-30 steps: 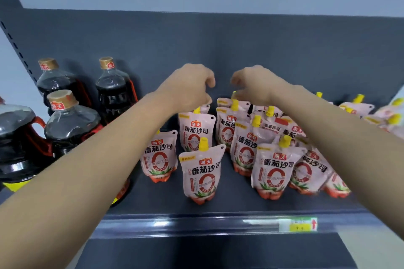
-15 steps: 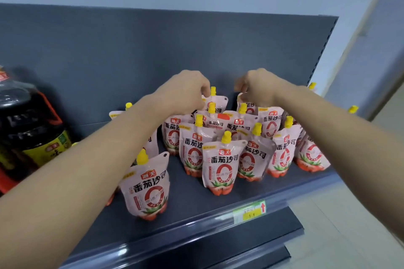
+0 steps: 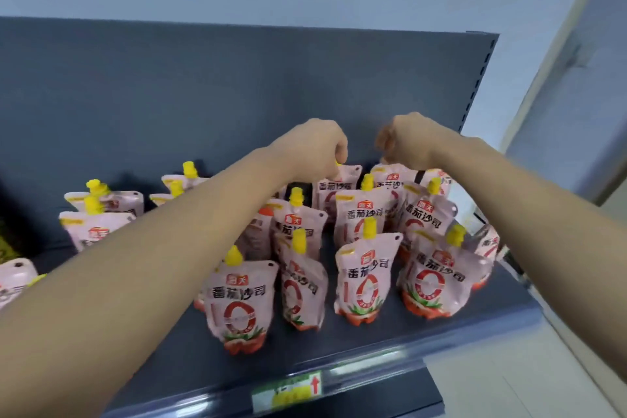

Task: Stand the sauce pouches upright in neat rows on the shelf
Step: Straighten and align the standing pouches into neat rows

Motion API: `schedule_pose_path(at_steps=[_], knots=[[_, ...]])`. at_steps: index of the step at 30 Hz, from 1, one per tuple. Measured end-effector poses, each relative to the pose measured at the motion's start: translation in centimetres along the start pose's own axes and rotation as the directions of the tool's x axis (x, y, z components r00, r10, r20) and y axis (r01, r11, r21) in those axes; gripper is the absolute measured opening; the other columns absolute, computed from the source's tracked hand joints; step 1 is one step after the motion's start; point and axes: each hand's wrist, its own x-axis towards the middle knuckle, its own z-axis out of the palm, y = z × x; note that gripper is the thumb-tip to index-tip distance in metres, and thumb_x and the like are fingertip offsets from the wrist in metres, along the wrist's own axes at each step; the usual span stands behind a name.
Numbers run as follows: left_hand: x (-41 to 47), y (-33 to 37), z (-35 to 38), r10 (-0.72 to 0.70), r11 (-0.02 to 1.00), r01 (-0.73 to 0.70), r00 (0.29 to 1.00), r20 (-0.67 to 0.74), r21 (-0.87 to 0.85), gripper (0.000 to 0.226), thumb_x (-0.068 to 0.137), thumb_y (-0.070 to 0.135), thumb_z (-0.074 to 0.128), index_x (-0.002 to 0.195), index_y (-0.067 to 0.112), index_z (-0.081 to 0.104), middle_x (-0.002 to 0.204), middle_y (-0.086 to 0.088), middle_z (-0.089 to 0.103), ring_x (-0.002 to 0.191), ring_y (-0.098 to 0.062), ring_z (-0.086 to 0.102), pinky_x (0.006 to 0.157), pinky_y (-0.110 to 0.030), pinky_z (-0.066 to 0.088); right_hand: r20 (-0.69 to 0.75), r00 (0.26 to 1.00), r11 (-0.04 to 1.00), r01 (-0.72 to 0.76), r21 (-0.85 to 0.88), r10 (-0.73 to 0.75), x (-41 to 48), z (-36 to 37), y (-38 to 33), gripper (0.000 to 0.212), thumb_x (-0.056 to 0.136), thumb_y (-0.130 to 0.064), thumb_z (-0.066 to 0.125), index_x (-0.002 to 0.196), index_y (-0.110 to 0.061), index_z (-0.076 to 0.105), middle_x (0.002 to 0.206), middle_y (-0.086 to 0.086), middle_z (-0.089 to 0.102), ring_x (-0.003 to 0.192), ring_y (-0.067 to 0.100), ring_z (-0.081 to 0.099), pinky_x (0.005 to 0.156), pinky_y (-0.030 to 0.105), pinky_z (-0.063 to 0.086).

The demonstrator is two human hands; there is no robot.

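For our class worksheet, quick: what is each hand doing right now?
Left hand: pinches the top of a back-row pouch.
Right hand: fingers curled over the neighbouring pouch; grip cannot be told.

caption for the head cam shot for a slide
The left hand pinches a back-row pouch at its top, right hand curled over the next pouch, among sauce pouches on a shelf.

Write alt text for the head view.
Two bare arms reach over pink, yellow-capped sauce pouches standing on a dark shelf. The left hand pinches a back-row pouch by its top; the right hand curls beside it, grip hidden.
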Motion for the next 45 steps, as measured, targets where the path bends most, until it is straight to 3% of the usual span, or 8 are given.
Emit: schedule_pose_path(at_steps=[7,15,22,27,31,38,41,45], knots=[[6.5,3.4,2.4,0.001,1.0,-0.003,0.996,0.087,0.021,0.024,0.081,0.012,0.071,0.104,0.012,0.068,0.102,-0.003,0.065,0.091,-0.021,0.061,0.077,-0.03,0.05,0.024,0.997,0.997,-0.078,-0.018,0.078,0.9,0.1,7.3,0.024,0.086,-0.013,0.064,0.109,-0.009,0.07,0.109,0.013,0.071,0.1,0.032,0.065,0.091,0.039,0.054],[12.2,4.5,4.1,0.057,0.998,-0.055,0.993,0.105,-0.016,0.022,0.082,0.01,0.07,0.104,0.01,0.068,0.106,-0.006,0.067,0.087,-0.019,0.058,0.074,-0.028,0.045,0.06,0.983,0.983,-0.168,-0.071,0.172,1.6,-0.1,11.8,0.03,0.089,-0.013,0.06,0.117,-0.008,0.067,0.115,0.011,0.069,0.108,0.032,0.061,0.095,0.036,0.05],[16.4,5.1,5.5,0.008,0.999,-0.014,0.991,0.136,0.044,0.035,0.082,0.012,0.07,0.116,0.01,0.063,0.112,-0.007,0.064,0.095,-0.022,0.058,0.08,-0.03,0.046,0.116,0.975,0.982,-0.185,-0.043,0.189,4.2,0.9,15.8,0.045,0.086,-0.016,0.067,0.13,-0.011,0.057,0.127,0.01,0.063,0.115,0.029,0.057,0.092,0.03,0.045],[18.9,5.5,6.8,-0.079,0.992,0.058,0.979,0.19,0.114,0.047,0.08,0.015,0.072,0.124,0.011,0.055,0.121,-0.007,0.06,0.107,-0.025,0.057,0.083,-0.031,0.044,0.196,0.974,0.993,-0.112,-0.031,0.116,7.3,2.1,18.6,0.062,0.083,-0.018,0.073,0.139,-0.012,0.047,0.139,0.008,0.053,0.128,0.029,0.049,0.103,0.034,0.04],[20.6,5.8,8.0,-0.148,0.983,0.113,0.956,0.253,0.146,0.05,0.078,0.016,0.074,0.124,0.01,0.055,0.119,-0.006,0.06,0.096,-0.02,0.052,0.086,-0.033,0.045,0.277,0.961,0.999,-0.005,-0.044,0.017,9.0,3.1,20.5,0.065,0.082,-0.022,0.073,0.141,-0.017,0.044,0.139,0.006,0.052,0.127,0.028,0.05,0.101,0.033,0.041],[21.0,5.7,9.5,-0.254,0.962,0.214,0.929,0.271,0.166,0.032,0.073,0.009,0.075,0.104,0.007,0.066,0.087,-0.002,0.059,0.084,-0.02,0.055,0.081,-0.033,0.048,0.343,0.924,0.982,0.187,-0.018,-0.17,11.1,4.5,21.6,0.064,0.082,-0.022,0.074,0.139,-0.021,0.046,0.137,0.004,0.053,0.123,0.03,0.051,0.101,0.04,0.043],[20.8,5.4,10.2,-0.294,0.952,0.261,0.924,0.246,0.159,0.018,0.07,0.006,0.073,0.088,0.002,0.069,0.075,-0.008,0.063,0.073,-0.023,0.057,0.07,-0.034,0.051,0.386,0.901,0.966,0.247,-0.079,-0.199,10.9,4.5,21.5,0.054,0.086,-0.022,0.069,0.136,-0.014,0.05,0.135,0.006,0.054,0.12,0.028,0.052,0.092,0.032,0.043],[20.5,5.5,11.1,-0.37,0.928,0.348,0.903,0.218,0.132,0.021,0.075,0.009,0.073,0.095,0.003,0.07,0.085,-0.013,0.069,0.071,-0.02,0.056,0.066,-0.028,0.046,0.376,0.901,0.964,0.258,-0.068,-0.215,10.6,5.3,22.0,0.039,0.085,-0.021,0.069,0.123,-0.011,0.063,0.121,0.007,0.064,0.106,0.025,0.059,0.077,0.028,0.042]])
